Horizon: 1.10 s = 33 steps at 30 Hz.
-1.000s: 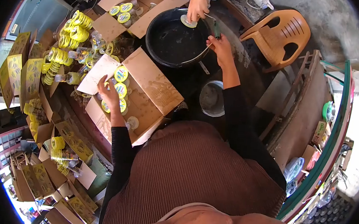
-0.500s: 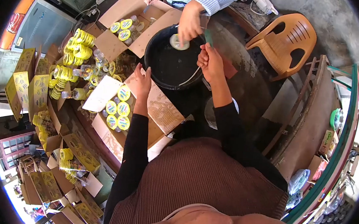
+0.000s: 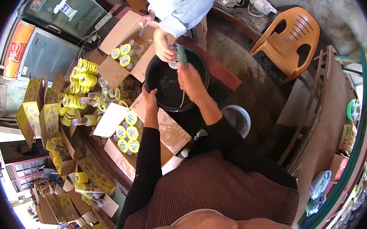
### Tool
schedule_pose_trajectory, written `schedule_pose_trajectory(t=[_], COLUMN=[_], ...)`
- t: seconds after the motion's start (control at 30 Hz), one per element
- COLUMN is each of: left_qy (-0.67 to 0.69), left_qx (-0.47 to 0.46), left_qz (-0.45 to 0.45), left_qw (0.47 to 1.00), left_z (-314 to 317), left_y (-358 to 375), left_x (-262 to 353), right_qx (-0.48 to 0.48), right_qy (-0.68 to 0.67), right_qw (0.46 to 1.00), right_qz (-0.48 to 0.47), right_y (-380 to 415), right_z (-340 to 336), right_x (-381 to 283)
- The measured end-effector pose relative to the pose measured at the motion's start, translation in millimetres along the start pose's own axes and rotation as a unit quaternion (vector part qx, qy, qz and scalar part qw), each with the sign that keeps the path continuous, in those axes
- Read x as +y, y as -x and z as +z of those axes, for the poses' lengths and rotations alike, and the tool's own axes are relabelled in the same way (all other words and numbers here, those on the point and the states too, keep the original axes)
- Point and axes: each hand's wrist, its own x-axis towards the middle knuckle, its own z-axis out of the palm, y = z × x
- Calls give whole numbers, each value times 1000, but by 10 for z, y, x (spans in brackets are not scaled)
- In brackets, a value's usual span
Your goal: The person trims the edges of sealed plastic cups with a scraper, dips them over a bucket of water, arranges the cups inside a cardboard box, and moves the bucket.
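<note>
The left hand [image 3: 150,96] has been moved from the box [image 3: 165,130] to the basin [image 3: 152,76] rim, grip closed there; the right hand [image 3: 189,77] stays closed on a green tool [image 3: 181,55].

The right hand [image 3: 191,79] holds a green-handled tool [image 3: 181,55] over the black basin [image 3: 160,81]; the left hand [image 3: 149,98] rests at its rim, perhaps touching. Another person's hand [image 3: 163,46] reaches in.

- Orange plastic chair [image 3: 289,34]: stands on the concrete floor, upper right, unoccupied.
- Grey bucket [image 3: 237,119]: on the floor, right of the black-sleeved arm.
- Flattened yellow printed cartons [image 3: 36,115]: stacked along the left side.
- Yellow rings [image 3: 83,75]: heaped left of the open boxes.
- Glass-door cooler [image 3: 67,8]: upper left.
- Green railing [image 3: 354,139]: curves along the right edge.
</note>
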Motion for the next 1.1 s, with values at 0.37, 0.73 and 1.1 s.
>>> schedule_pose_trajectory(t=[0.37,0.73,1.1], left_qy=[176,203,68], left_qx=[28,-26,-221], left_qz=[-10,-21,-23], left_qw=[984,979,973], left_z=[163,252,189], left_y=[799,1727,2730], left_x=[104,413,24], right_qx=[-62,1,188], right_qy=[266,362,396], right_qw=[961,932,896], right_qz=[-55,-33,-67], right_y=[453,1237,2720], right_z=[270,107,-257], right_x=[-320,-568,-835])
